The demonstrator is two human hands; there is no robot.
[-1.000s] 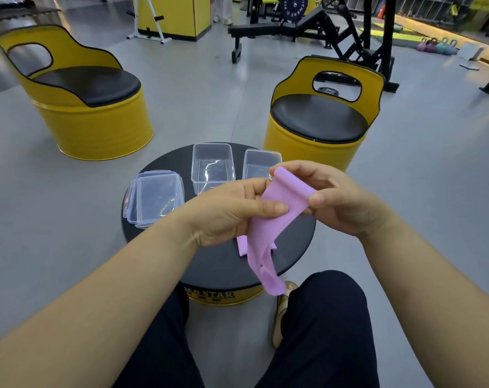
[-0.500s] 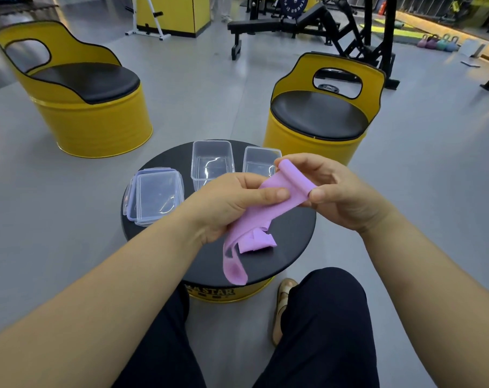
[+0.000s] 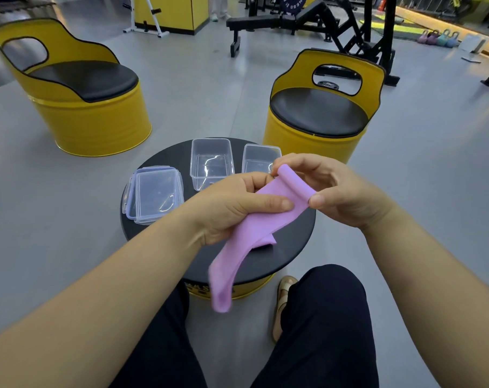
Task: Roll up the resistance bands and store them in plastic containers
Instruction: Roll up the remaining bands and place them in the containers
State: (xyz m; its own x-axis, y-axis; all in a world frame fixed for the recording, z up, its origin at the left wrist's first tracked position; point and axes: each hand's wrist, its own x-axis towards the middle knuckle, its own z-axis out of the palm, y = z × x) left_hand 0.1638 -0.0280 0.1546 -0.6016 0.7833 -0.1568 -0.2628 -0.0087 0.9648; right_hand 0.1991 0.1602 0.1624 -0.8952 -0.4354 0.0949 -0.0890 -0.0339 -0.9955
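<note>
A pink resistance band [image 3: 247,233] hangs between my hands above a round black table [image 3: 291,245]. My right hand [image 3: 330,189] pinches the band's upper end, which is curled into a small roll. My left hand [image 3: 237,203] grips the flat part just below, thumb on top. The loose tail droops past the table's front edge. Another pink piece [image 3: 267,243] lies on the table under it. Two open clear plastic containers [image 3: 211,162] [image 3: 258,159] stand at the table's back; the right one is partly hidden by my right hand.
Stacked clear lids [image 3: 155,194] lie on the table's left side. Two yellow barrel chairs [image 3: 78,88] [image 3: 321,113] stand behind the table on the grey floor. Gym benches and kettlebells [image 3: 436,37] are far back. My legs in dark trousers are below.
The band's upper end has been rolled tighter in my right hand. The hanging tail swung left and lifted, then dropped lower. Both hands stayed over the table.
</note>
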